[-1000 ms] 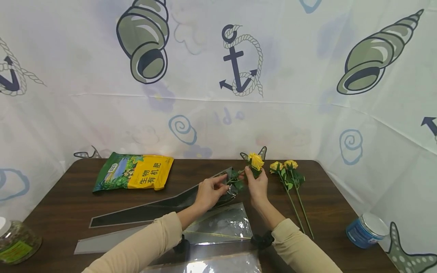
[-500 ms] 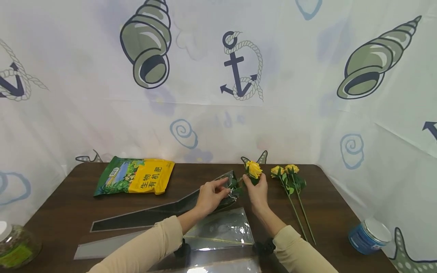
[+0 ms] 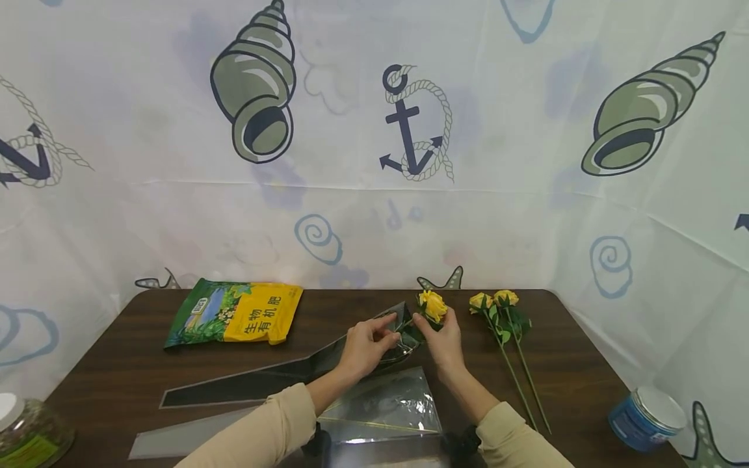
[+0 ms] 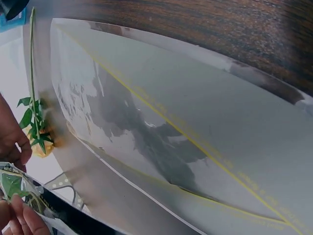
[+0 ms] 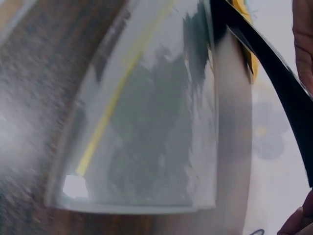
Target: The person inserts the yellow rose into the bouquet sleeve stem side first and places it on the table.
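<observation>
In the head view my left hand [image 3: 364, 344] pinches the mouth of a black-and-clear flower sleeve [image 3: 251, 383], which lies slantwise on the table. My right hand [image 3: 440, 341] holds a yellow rose [image 3: 433, 305] just below its bloom. The rose's stem runs leftward into the sleeve, and green leaves [image 4: 12, 185] show behind clear film in the left wrist view. How far down the stem reaches is hidden. Two more yellow roses [image 3: 506, 298] lie to the right. Clear sleeves with yellow lines [image 3: 380, 403] lie under my forearms.
A green-and-yellow bag [image 3: 234, 312] lies at the back left. A lidded jar [image 3: 35, 432] stands front left, a blue tin [image 3: 646, 419] front right. A pale grey strip [image 3: 187, 432] lies below the black sleeve. A printed cloth [image 3: 351, 130] hangs behind the table.
The rose has moved slightly left and down, closer to the sleeve's mouth, with its leaves now at the film. My left hand keeps its pinch. The head view has tilted upward a little.
</observation>
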The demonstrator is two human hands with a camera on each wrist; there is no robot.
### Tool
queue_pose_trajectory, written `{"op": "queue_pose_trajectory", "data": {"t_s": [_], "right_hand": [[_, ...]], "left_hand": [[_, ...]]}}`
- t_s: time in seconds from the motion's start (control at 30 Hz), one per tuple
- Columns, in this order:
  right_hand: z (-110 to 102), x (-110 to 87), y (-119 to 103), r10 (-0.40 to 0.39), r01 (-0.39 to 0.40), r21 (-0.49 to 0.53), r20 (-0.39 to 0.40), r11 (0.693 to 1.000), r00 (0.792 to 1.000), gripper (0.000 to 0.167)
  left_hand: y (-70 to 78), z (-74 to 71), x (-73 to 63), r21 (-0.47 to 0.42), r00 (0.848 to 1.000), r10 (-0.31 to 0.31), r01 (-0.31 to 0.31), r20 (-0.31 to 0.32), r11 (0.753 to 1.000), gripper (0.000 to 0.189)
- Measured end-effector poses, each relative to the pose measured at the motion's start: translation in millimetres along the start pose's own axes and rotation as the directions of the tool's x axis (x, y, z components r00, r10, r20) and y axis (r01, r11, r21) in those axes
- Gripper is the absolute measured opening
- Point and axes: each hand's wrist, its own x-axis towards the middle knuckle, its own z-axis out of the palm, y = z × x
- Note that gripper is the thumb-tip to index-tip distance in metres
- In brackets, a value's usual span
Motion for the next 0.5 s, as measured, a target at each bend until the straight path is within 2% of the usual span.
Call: {"op": "queue_pose_trajectory", "data": {"t_s": [0.1,0.23,0.37,0.5], "right_hand": [[-3.9,2.4,-3.5,-0.043,0.043,0.000,-0.030,0.999,0.999,0.058],[-6.8,4.6,-6.4,-0.064,0.066,0.060,-0.033,0.996,0.997,0.051],[-7.1,7.3,-8.9,-0.061,0.068,0.124,-0.056,0.990,0.997,0.048],[-7.6,8.2,-10.0,-0.045,0.056,0.146,-0.076,0.988,0.996,0.046]], "left_hand": [[-0.2,0.7,-0.7,0.009,1.000,0.007,-0.007,0.016,1.000,0.039],[0.2,1.3,-0.8,0.009,1.000,0.004,-0.004,0.022,1.000,0.040],[1.7,0.7,-0.6,0.000,1.000,0.009,-0.009,0.016,1.000,0.039],[2.7,0.1,-1.3,-0.009,1.000,0.011,-0.011,0.022,1.000,0.038]]}}
